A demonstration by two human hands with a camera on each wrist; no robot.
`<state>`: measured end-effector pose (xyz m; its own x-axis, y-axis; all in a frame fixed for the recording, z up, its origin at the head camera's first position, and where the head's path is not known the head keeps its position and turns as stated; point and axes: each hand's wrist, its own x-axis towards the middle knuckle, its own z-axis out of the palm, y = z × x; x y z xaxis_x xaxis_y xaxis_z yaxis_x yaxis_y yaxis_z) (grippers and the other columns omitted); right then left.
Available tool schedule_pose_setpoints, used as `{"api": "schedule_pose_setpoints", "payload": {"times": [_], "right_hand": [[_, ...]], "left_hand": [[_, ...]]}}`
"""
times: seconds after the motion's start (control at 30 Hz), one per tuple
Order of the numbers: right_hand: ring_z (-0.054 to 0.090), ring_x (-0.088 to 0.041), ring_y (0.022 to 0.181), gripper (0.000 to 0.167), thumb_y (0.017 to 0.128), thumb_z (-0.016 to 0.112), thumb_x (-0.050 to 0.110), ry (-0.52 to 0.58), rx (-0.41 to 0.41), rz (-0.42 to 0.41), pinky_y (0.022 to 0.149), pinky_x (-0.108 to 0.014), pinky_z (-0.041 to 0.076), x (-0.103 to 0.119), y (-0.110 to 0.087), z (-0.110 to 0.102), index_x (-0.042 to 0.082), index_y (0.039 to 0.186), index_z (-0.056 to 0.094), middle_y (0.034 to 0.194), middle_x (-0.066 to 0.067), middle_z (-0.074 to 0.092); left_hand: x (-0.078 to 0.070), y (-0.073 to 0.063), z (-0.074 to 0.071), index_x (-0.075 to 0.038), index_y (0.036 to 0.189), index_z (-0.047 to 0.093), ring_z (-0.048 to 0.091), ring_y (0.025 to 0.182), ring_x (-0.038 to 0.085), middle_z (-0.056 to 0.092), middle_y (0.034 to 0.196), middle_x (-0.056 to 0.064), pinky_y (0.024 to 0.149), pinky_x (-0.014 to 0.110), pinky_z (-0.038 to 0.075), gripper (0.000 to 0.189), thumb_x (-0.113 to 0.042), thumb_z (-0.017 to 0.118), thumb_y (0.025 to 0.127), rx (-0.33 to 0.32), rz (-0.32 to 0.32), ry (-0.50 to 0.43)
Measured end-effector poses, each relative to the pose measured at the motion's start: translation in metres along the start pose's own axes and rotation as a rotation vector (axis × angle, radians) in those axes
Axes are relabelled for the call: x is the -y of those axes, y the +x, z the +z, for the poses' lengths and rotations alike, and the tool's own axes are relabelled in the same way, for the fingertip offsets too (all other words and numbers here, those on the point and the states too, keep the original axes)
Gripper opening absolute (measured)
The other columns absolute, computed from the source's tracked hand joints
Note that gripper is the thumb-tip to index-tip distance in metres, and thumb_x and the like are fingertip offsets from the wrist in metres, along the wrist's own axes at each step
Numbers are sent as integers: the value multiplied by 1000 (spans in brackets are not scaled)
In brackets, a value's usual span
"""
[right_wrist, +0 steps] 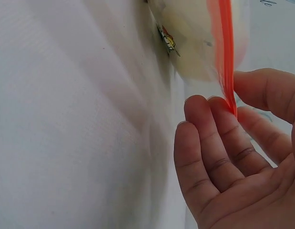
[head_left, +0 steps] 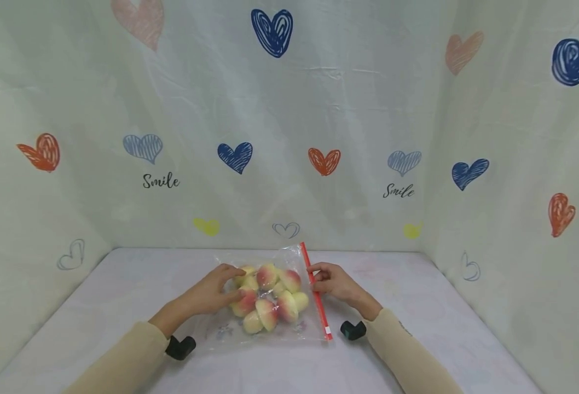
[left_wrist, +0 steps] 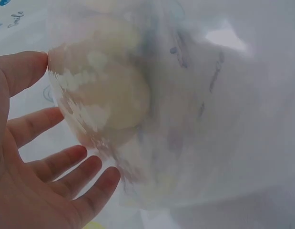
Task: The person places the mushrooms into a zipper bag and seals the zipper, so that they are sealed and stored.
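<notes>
A clear zip bag (head_left: 314,323) lies on the white table with its red zip strip (head_left: 321,306) on the right. Inside are several mushroom-shaped pieces (head_left: 267,313), pale yellow with pinkish red patches. My left hand (head_left: 215,290) rests on the bag's left side, fingers spread and touching the plastic over the pieces. In the left wrist view, those fingertips (left_wrist: 109,179) meet the film and a pale rounded piece (left_wrist: 118,90) shows behind it. My right hand (head_left: 336,282) pinches the red strip near its middle, with thumb and fingers on either side of it in the right wrist view.
The table (head_left: 270,372) has a white cloth and meets a pale curtain (head_left: 289,109) printed with hearts and "Smile" at the back and sides. Small black devices (head_left: 180,347) sit at both wrists by the beige sleeves (head_left: 122,358).
</notes>
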<state>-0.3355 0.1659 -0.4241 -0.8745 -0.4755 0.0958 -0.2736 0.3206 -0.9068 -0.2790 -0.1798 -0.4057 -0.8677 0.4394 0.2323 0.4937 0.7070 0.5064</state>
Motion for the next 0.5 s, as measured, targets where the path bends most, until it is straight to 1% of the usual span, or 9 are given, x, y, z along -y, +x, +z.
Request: {"api": "schedule_pose_setpoints", "payload": {"times": [0.13, 0.27, 0.33, 0.4, 0.5], "right_hand": [[62, -21, 71, 40, 85, 58, 0, -58, -12, 0, 69, -39, 55, 4, -3, -6, -6, 125, 54, 86, -13, 65], [65, -24, 78, 38, 91, 58, 11, -153, -28, 51, 73, -37, 55, 9, -6, -12, -2, 126, 54, 91, -10, 65], [65, -24, 81, 37, 92, 58, 15, -218, -30, 85, 75, -36, 54, 11, -9, -15, 0, 125, 55, 93, -7, 63], [63, -23, 82, 35, 91, 60, 19, -317, -35, 108, 73, -35, 53, 13, -13, -17, 3, 122, 59, 94, -4, 63], [60, -20, 86, 33, 90, 64, 24, -454, -44, 133, 72, -35, 52, 17, -20, -21, 6, 118, 62, 96, 1, 62]], "left_hand": [[2, -5, -5, -3, 131, 54, 49, 118, 35, 51, 126, 16, 98, 53, 40, 54, -36, 64, 89, -14, 5, 14], [6, -16, -14, -2, 130, 54, 49, 118, 36, 50, 128, 17, 97, 54, 40, 53, -35, 63, 90, -41, 27, 51], [10, -21, -18, -1, 129, 55, 50, 117, 36, 51, 127, 17, 96, 54, 41, 52, -34, 64, 90, -55, 42, 75], [14, -26, -22, -1, 128, 56, 51, 115, 37, 52, 125, 17, 95, 54, 42, 51, -34, 64, 90, -67, 53, 97], [20, -34, -26, -2, 128, 56, 51, 115, 37, 52, 125, 17, 94, 55, 42, 51, -35, 64, 90, -72, 46, 128]]}}
